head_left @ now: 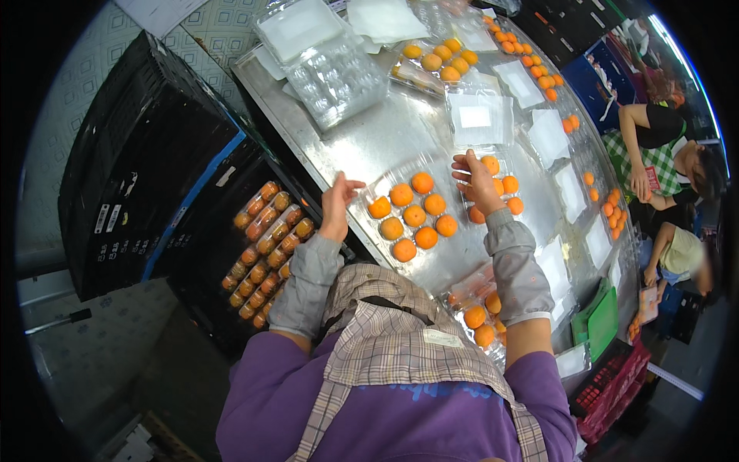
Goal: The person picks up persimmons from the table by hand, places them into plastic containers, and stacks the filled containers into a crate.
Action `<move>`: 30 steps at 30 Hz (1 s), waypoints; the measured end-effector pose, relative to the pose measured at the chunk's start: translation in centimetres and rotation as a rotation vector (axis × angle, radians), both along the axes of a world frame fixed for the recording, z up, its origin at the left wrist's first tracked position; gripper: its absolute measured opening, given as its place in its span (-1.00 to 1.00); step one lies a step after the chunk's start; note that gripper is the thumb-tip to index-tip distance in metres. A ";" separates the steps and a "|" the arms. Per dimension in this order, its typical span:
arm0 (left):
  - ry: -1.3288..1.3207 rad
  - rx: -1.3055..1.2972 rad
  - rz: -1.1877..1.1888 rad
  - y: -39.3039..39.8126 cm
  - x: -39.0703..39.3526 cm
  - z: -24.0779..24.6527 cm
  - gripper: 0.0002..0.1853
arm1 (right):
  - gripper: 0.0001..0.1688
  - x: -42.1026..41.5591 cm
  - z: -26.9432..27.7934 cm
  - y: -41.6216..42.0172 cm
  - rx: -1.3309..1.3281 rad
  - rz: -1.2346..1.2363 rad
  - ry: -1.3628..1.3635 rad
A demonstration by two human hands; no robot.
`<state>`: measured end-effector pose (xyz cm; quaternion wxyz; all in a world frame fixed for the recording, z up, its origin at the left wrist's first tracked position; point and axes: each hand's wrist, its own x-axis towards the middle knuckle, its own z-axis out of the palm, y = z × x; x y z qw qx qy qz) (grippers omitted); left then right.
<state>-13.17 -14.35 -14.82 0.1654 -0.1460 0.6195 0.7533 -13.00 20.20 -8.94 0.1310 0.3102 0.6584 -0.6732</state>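
Note:
My left hand (337,209) is raised just left of a clear plastic tray, at the metal table's near edge. Nothing is in it, and the thumb and fingers are apart. Orange fruits (414,216), perhaps persimmons or mandarins, sit in rows in that tray (398,174). Over a second clear tray, to the right, is my right hand (478,180) with its fingers spread and no object visible in it. It partly hides the fruits (510,185) there; whether it touches them I cannot tell. Another tray with fruits (475,317) lies close to my apron, partly behind my right forearm.
A stack of empty clear clamshells (340,81) stands on the metal table (323,153). White pads (474,117) lie about. A filled pack (432,61) is farther back. Black crates (144,173) at left include one with packed fruits (265,231). Two people (652,150) are across the table.

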 end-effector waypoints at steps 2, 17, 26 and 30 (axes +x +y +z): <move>0.105 -0.048 -0.094 0.3 2.7 1.0 -0.59 | -0.36 0.9 1.3 0.4 -0.042 0.092 -0.031; 0.098 -0.266 -0.164 2.1 5.4 -1.7 -0.25 | -0.44 6.7 -5.1 3.6 0.699 0.899 0.036; -0.078 0.210 -0.013 0.6 -2.0 0.4 -0.53 | -0.45 1.0 6.9 1.5 -0.077 0.206 -0.101; 0.140 -0.118 -0.092 0.5 -5.9 -0.7 -0.50 | -0.67 -0.4 2.5 1.9 0.113 0.143 0.064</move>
